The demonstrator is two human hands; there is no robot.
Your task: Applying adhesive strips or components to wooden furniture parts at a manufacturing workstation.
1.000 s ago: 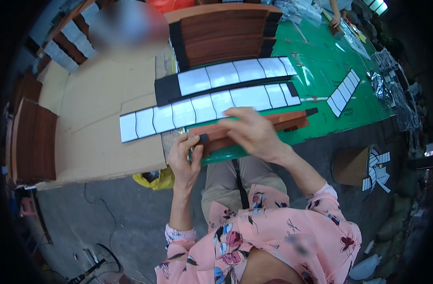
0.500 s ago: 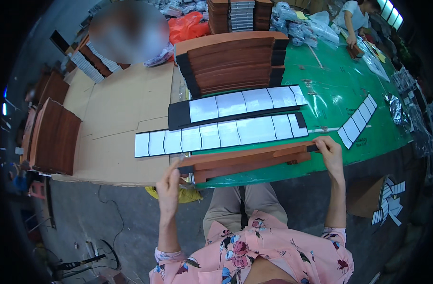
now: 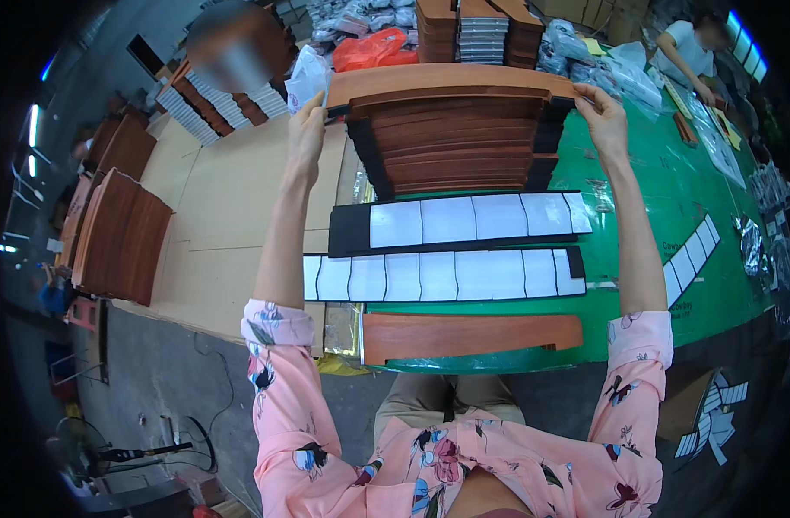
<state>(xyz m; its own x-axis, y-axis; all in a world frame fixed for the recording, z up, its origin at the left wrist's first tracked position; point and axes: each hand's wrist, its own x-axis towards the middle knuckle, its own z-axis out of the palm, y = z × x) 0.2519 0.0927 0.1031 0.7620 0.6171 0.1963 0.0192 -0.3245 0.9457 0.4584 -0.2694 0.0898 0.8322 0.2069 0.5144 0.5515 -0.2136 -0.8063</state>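
A curved brown wood-grain board [image 3: 447,82] with dark ends spans the top of a stack of similar boards [image 3: 455,142]. My left hand [image 3: 305,138] has its fingers closed on the board's left end. At the opposite end, my right hand [image 3: 602,121] pinches the dark tip between thumb and fingers. Below the stack lie two long black strips, an upper strip [image 3: 490,220] and a lower strip [image 3: 447,276], both faced with white panels. Another brown board [image 3: 472,337] rests along the front edge of the table.
A short white-panelled strip [image 3: 693,259] lies at the right on the green tabletop [image 3: 637,198]. More brown boards [image 3: 123,237] stand at the left on cardboard [image 3: 213,224]. A red plastic bag [image 3: 369,52] sits at the back. A co-worker [image 3: 688,56] is at the far right.
Both hands have moved away from me, carrying a board from the front edge to the top of the stack. The board beneath it at the front is now uncovered.
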